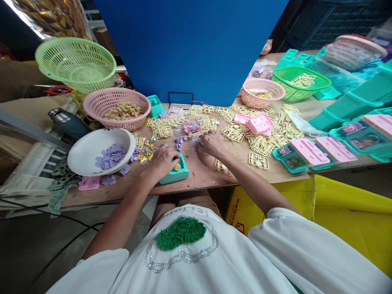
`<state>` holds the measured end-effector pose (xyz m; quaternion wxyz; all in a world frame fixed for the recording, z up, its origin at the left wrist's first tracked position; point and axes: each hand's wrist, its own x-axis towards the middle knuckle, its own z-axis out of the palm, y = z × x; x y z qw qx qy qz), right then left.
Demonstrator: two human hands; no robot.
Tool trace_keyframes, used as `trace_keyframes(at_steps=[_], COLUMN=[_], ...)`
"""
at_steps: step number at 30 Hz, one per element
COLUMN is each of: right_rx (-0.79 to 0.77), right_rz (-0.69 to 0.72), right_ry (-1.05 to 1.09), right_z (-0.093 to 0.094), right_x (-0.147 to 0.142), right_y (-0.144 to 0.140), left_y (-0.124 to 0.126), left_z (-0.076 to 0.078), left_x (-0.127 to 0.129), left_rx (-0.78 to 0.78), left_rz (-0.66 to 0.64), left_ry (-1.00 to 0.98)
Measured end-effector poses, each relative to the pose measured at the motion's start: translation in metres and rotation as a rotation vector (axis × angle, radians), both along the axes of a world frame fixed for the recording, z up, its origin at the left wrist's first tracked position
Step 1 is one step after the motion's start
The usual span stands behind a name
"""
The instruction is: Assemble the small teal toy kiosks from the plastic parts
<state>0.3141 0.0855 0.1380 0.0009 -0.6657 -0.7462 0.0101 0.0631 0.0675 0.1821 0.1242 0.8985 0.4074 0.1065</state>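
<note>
My left hand [161, 160] rests on the near side of a small teal plastic tray [178, 173] near the table's front edge, fingers curled over a tiny cream piece inside it. My right hand [211, 143] lies just behind and to the right, fingers closed on a small clear plastic bag [195, 141]. Loose purple pieces [179, 143] and tiny coloured bits [147, 148] lie between the hands and a white bowl [87, 157] holding purple tiles.
A pink basket [101, 107] of cream pieces and a green basket [76, 61] stand at the left. Cream part frames [235, 132], pink parts [259, 122] and teal trays [290, 161] cover the right. A blue board [190, 45] stands behind. A yellow bin [346, 208] sits below.
</note>
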Motion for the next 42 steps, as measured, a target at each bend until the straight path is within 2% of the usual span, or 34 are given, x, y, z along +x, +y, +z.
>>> trace_keyframes(at_steps=[4, 7, 10, 13, 17, 21, 25, 30, 33, 38, 42], right_rx=[0.021, 0.088, 0.189, 0.273, 0.295, 0.297, 0.326, 0.369, 0.377, 0.4, 0.445], right_rz=[-0.007, -0.003, -0.01, -0.013, -0.024, -0.038, -0.053, -0.043, -0.032, 0.003, 0.019], right_ry=[0.02, 0.058, 0.112, 0.142, 0.137, 0.184, 0.262, 0.386, 0.432, 0.558, 0.704], right_z=[-0.002, -0.006, -0.013, -0.02, -0.028, -0.031, -0.024, -0.01, -0.005, 0.004, 0.01], right_x=[0.005, 0.012, 0.019, 0.024, 0.028, 0.032, 0.032, 0.029, 0.026, 0.02, 0.014], right_y=[0.002, 0.002, 0.005, 0.008, 0.009, 0.005, -0.001, -0.009, -0.017, -0.033, -0.039], left_y=[-0.001, -0.005, -0.006, -0.004, -0.004, -0.006, -0.007, -0.01, -0.012, -0.005, 0.002], left_z=[-0.002, 0.002, 0.006, 0.008, 0.01, 0.013, 0.014, 0.013, 0.015, 0.017, 0.011], left_x=[-0.01, -0.021, -0.021, -0.011, -0.002, -0.005, -0.004, 0.0, -0.007, -0.019, -0.012], left_rx=[-0.025, -0.108, -0.159, -0.154, -0.113, -0.075, -0.031, 0.146, 0.093, 0.004, -0.037], left_rz=[-0.049, -0.079, -0.083, -0.051, -0.056, -0.078, -0.105, -0.19, -0.267, -0.242, -0.257], left_ry=[-0.131, -0.189, -0.149, -0.078, 0.003, 0.047, 0.121, 0.115, 0.094, -0.018, 0.043])
